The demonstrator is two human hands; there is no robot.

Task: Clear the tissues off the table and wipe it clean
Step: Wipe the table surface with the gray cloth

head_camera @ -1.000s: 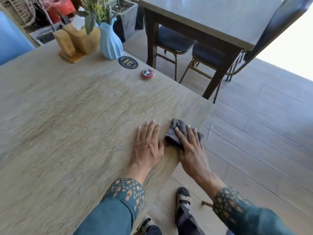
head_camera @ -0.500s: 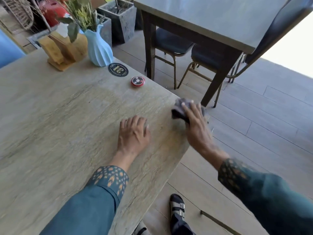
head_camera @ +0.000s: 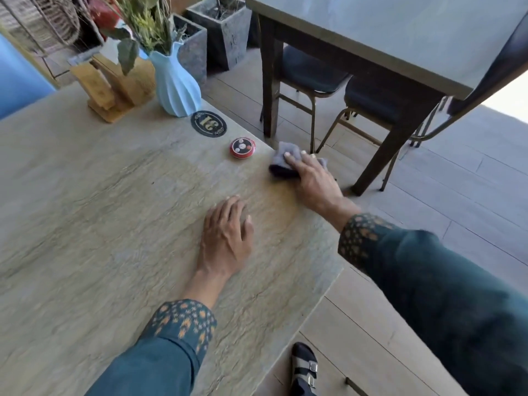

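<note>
While wiping along the pale wood-grain table (head_camera: 85, 224) edge: right hand (head_camera: 311, 181) at two o'clock, fingers flat on crumpled grey cloth (head_camera: 281, 160) beside red round call button (head_camera: 242, 148); left hand (head_camera: 225, 238) spread, bracing, empty. No tissues visible.

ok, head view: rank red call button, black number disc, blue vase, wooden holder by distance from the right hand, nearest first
From the right hand, which presses a grey cloth at the table's edge:
1. Red call button, just left of the cloth.
2. Black number disc, farther back-left.
3. Blue vase, behind the disc.
4. Wooden holder, leftmost.
</note>
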